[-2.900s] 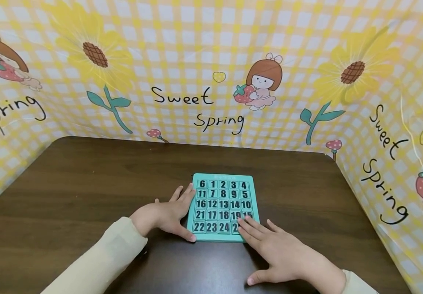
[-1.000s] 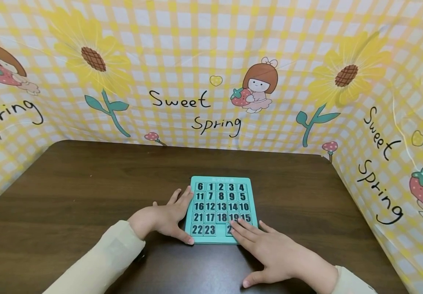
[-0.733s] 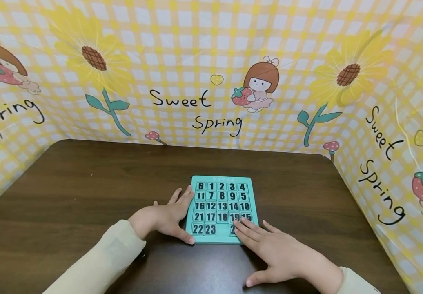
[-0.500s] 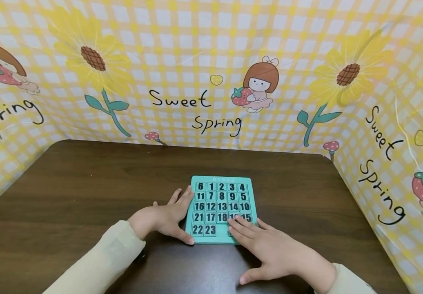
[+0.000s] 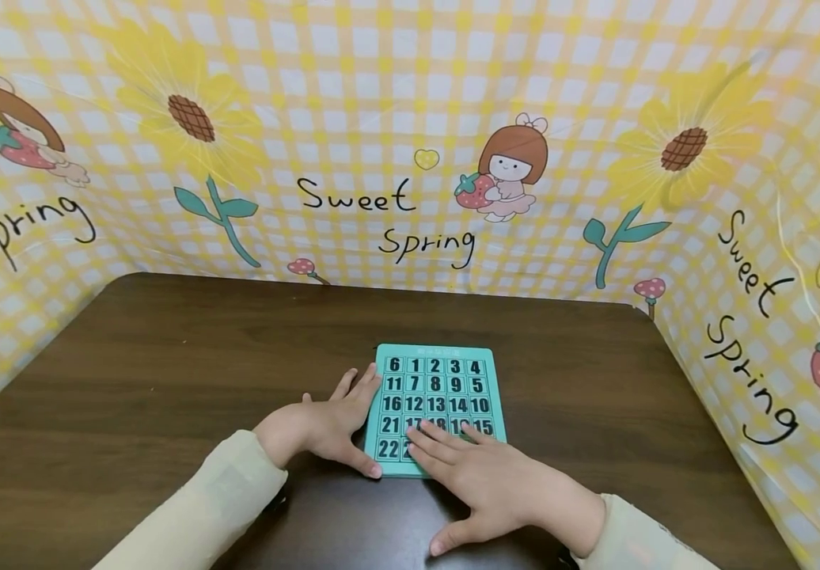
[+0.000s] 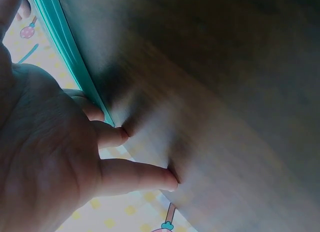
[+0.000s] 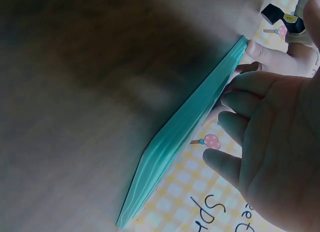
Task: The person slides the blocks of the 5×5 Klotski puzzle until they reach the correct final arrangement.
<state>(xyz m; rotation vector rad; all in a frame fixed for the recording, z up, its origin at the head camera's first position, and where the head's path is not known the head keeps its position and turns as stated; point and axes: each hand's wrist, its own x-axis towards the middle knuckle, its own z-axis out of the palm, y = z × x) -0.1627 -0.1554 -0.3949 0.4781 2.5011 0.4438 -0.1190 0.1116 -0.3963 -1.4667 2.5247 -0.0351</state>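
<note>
A teal number slide puzzle (image 5: 434,351) lies flat on the table, with rows of black-numbered square tiles. My left hand (image 5: 332,423) lies along its left side, fingers extended at the edge and thumb at the lower left corner. In the left wrist view the fingers (image 6: 137,177) are stretched out, tips down by the table. My right hand (image 5: 484,479) reaches over the puzzle's lower right part, its extended fingertips on the tiles around 17 to 19. It hides most of the bottom row; the 22 tile (image 5: 388,449) shows at the left end.
The brown wooden table (image 5: 253,340) extends around the puzzle. A yellow checked cloth (image 5: 353,95) with printed flowers and lettering stands as a wall along the back and both sides. A dark device (image 7: 282,17) sits at the left wrist.
A gap appeared in the bottom row right of 23 as the tile 24 left that place. My right hand has since slid left over the 23. My left hand stayed at the edge.
</note>
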